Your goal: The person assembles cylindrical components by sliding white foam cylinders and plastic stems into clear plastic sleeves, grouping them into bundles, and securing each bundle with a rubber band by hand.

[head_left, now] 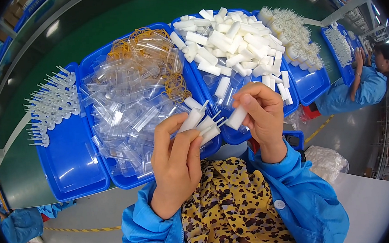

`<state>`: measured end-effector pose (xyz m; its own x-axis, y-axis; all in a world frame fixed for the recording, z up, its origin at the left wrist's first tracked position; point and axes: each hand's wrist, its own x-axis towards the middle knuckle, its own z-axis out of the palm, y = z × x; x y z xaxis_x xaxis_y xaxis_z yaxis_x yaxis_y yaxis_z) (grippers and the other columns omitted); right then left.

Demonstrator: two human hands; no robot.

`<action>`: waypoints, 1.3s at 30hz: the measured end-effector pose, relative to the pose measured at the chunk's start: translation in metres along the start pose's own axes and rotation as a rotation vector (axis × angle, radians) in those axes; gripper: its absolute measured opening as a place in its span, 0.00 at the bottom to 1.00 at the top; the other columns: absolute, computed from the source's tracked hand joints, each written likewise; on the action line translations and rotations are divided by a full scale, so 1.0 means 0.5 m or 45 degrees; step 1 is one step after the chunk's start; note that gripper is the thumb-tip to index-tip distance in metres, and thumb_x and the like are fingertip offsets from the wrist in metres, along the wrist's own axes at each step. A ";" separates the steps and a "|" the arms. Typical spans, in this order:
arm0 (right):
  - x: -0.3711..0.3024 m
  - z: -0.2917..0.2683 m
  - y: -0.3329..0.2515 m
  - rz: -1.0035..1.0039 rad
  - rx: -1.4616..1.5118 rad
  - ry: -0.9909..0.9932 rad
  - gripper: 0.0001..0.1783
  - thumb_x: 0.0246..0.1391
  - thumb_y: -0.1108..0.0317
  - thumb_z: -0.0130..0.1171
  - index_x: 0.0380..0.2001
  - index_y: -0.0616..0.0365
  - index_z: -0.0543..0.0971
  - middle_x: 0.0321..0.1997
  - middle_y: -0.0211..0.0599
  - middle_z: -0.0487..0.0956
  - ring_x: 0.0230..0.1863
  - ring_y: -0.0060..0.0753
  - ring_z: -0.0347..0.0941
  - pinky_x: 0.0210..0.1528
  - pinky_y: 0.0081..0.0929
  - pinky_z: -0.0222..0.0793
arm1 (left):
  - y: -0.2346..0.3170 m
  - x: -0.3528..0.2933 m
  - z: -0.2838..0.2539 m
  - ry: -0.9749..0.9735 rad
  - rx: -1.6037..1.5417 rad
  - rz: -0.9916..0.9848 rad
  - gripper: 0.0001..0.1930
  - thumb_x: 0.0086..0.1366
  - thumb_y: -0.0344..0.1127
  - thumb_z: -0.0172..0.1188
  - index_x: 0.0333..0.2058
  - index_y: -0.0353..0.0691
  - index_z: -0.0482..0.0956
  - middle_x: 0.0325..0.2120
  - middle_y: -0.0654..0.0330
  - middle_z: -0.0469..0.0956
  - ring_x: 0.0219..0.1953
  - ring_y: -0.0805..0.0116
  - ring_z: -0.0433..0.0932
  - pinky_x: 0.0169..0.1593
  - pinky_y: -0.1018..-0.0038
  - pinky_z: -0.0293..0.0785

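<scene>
My left hand (174, 165) is closed around several white stemmed pieces (191, 120), whose thin pale stems point to the right. Between the thumb and fingers of my right hand (266, 114) is a white block (236, 118), its near end close to the tips of those stems. Whether block and stem touch, I cannot tell. Both hands are over the front of the blue trays. Beyond my right hand lies a heap of similar white blocks (224, 39); a heap of clear plastic sleeves (128, 114) is left of my left hand.
Orange rubber bands (147, 39) lie among the sleeves. Rows of thin-stemmed pieces (56, 99) stand at the far left, above a blue tray (75, 168). More clustered stemmed pieces (294, 37) fill the tray at right. A co-worker in blue (361, 79) is at the far right.
</scene>
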<state>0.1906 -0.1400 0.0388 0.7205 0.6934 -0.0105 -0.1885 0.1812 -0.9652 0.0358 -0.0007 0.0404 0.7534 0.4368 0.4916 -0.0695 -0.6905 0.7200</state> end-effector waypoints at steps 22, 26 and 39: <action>0.005 0.039 0.014 -0.014 -0.155 0.048 0.06 0.57 0.72 0.61 0.32 0.64 0.80 0.22 0.29 0.76 0.15 0.10 0.64 0.15 0.10 0.53 | -0.001 -0.006 0.000 0.007 0.109 -0.047 0.06 0.55 0.22 0.63 0.33 0.32 0.78 0.44 0.49 0.73 0.35 0.56 0.77 0.31 0.70 0.73; 0.001 0.057 0.022 -0.314 -0.401 0.154 0.05 0.57 0.73 0.60 0.31 0.65 0.79 0.22 0.28 0.76 0.17 0.10 0.67 0.18 0.09 0.56 | -0.008 -0.009 0.009 0.061 0.121 -0.010 0.07 0.54 0.22 0.64 0.33 0.32 0.79 0.42 0.50 0.74 0.34 0.56 0.77 0.31 0.70 0.73; 0.010 0.052 0.012 -0.022 -0.411 0.050 0.03 0.58 0.75 0.59 0.32 0.64 0.78 0.22 0.27 0.76 0.18 0.11 0.68 0.19 0.10 0.59 | -0.001 -0.011 0.007 0.061 0.120 -0.020 0.07 0.54 0.23 0.65 0.32 0.31 0.79 0.40 0.49 0.75 0.35 0.54 0.79 0.34 0.68 0.77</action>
<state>0.1759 -0.1171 0.0399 0.7483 0.6633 0.0022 0.0403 -0.0422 -0.9983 0.0341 -0.0048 0.0355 0.7214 0.4739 0.5050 0.0057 -0.7332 0.6800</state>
